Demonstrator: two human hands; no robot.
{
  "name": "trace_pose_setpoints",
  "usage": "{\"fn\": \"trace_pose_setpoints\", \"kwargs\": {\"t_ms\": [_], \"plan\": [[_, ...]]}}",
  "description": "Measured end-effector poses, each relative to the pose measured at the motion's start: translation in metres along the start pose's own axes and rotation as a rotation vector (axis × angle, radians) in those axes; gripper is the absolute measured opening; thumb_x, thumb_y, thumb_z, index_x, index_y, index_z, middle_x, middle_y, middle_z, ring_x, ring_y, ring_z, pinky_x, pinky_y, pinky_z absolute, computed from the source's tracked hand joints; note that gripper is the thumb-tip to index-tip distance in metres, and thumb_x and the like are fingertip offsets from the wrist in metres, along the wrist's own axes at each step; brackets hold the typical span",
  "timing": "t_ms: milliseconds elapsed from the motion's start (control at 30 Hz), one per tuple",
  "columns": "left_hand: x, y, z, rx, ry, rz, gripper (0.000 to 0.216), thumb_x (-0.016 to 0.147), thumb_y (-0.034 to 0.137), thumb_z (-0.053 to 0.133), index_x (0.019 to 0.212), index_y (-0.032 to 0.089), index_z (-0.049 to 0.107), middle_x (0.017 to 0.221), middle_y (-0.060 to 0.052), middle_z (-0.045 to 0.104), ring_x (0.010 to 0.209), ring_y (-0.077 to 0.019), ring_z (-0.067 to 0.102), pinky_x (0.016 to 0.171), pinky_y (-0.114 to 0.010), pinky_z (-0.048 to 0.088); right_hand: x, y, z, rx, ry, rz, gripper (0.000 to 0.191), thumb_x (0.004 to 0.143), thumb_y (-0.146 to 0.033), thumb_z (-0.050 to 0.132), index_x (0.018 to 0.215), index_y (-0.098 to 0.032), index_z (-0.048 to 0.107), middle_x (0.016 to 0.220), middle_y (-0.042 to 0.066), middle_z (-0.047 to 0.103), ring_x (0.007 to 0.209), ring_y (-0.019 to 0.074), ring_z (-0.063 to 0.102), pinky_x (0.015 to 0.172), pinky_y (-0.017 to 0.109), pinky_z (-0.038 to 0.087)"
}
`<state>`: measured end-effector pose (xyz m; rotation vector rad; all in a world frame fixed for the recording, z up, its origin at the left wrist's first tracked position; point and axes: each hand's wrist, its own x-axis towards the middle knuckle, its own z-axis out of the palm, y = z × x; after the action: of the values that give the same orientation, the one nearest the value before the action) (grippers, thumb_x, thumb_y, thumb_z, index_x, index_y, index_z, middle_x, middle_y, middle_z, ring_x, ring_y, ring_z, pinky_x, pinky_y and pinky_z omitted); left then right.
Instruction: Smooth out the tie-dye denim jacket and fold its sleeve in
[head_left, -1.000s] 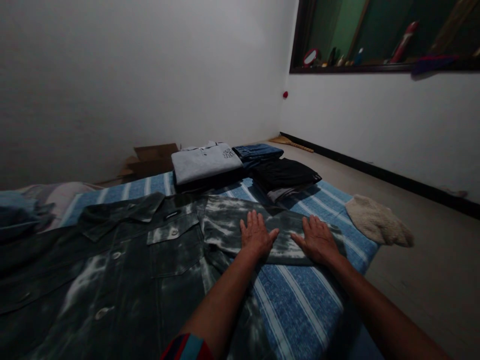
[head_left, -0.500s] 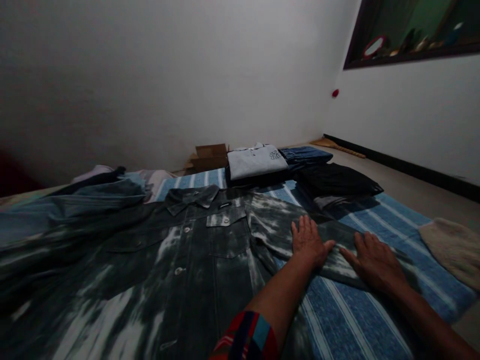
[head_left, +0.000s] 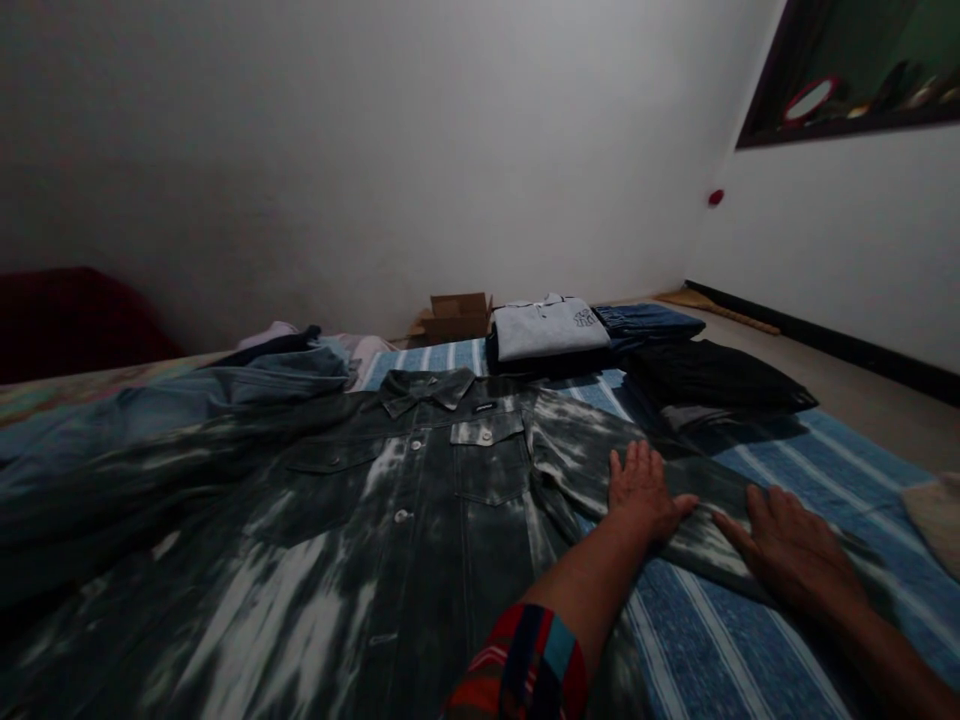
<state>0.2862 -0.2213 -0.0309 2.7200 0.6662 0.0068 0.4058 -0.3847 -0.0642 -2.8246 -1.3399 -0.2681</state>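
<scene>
Dark bleached-pattern denim jacket (head_left: 360,520) spread buttoned-up on blue striped mattress cover (head_left: 720,640). Left hand (head_left: 643,492) flat, fingers together, pressing the jacket's outstretched sleeve (head_left: 600,465); right hand (head_left: 796,550) flat, palm down further along same sleeve. Folded light grey shirt (head_left: 550,326) behind.

Place: a room in a home, dimly lit, bare white walls.
Bedding: a blue striped mattress (head_left: 750,640) on the floor.
Laundry: folded clothes (head_left: 551,327) stacked at the mattress's far end (a cardboard box (head_left: 457,315) just behind them).
Spread out: a dark jacket (head_left: 390,530) across the mattress.
</scene>
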Motion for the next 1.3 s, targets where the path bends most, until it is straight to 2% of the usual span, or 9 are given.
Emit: {"fn": "trace_pose_setpoints", "kwargs": {"t_ms": [233,367,567,867,1133,1300], "plan": [[0.0,-0.002,-0.003,0.01,0.0,-0.023,0.085,0.087,0.069,0.021,0.15,0.011,0.022,0.158,-0.01,0.009,0.146,-0.0249,0.001,0.117,-0.051,0.004,-0.001,-0.002,0.0,-0.092,0.019,-0.022,0.071,0.089,-0.061,0.024,0.126,-0.006,0.049,0.125,0.026,0.051,0.119,0.0367,0.046,0.095,0.048,0.035],[-0.004,-0.001,-0.003,0.026,0.048,-0.049,0.087,0.086,0.07,0.022,0.149,0.011,0.023,0.158,-0.012,0.01,0.145,-0.0267,0.001,0.117,-0.051,0.004,-0.003,-0.003,0.0,-0.117,0.037,-0.013,0.071,0.09,-0.059,0.022,0.127,-0.004,0.048,0.127,0.026,0.05,0.122,0.037,0.043,0.097,0.048,0.034],[-0.003,0.0,-0.003,0.039,0.061,-0.058,0.087,0.086,0.07,0.023,0.149,0.01,0.024,0.157,-0.013,0.011,0.146,-0.0273,0.003,0.116,-0.052,0.005,-0.001,-0.003,-0.002,-0.106,0.001,0.002,0.075,0.09,-0.061,0.019,0.129,-0.003,0.046,0.126,0.025,0.05,0.12,0.0355,0.045,0.098,0.045,0.034],[0.0,-0.001,-0.006,0.059,0.061,-0.055,0.085,0.087,0.069,0.025,0.149,0.01,0.026,0.157,-0.014,0.013,0.145,-0.0284,0.005,0.116,-0.052,0.007,0.002,-0.005,-0.001,-0.122,-0.082,0.06,0.078,0.091,-0.061,0.023,0.138,-0.001,0.039,0.142,0.028,0.039,0.135,0.0359,0.032,0.105,0.047,0.027],[0.002,-0.002,-0.009,0.078,0.073,-0.049,0.082,0.088,0.066,0.026,0.148,0.009,0.027,0.157,-0.014,0.014,0.145,-0.0292,0.007,0.116,-0.052,0.008,0.009,-0.001,0.0,-0.073,-0.131,0.076,0.082,0.09,-0.066,0.025,0.139,-0.002,0.037,0.144,0.028,0.036,0.135,0.0367,0.031,0.106,0.048,0.025],[0.004,-0.003,-0.008,0.09,0.08,-0.058,0.083,0.087,0.068,0.027,0.148,0.01,0.027,0.157,-0.014,0.015,0.145,-0.0293,0.009,0.116,-0.052,0.008,0.009,0.002,0.0,-0.053,-0.094,0.069,0.083,0.089,-0.066,0.027,0.139,-0.001,0.037,0.145,0.028,0.034,0.137,0.0373,0.028,0.109,0.052,0.02]]}}
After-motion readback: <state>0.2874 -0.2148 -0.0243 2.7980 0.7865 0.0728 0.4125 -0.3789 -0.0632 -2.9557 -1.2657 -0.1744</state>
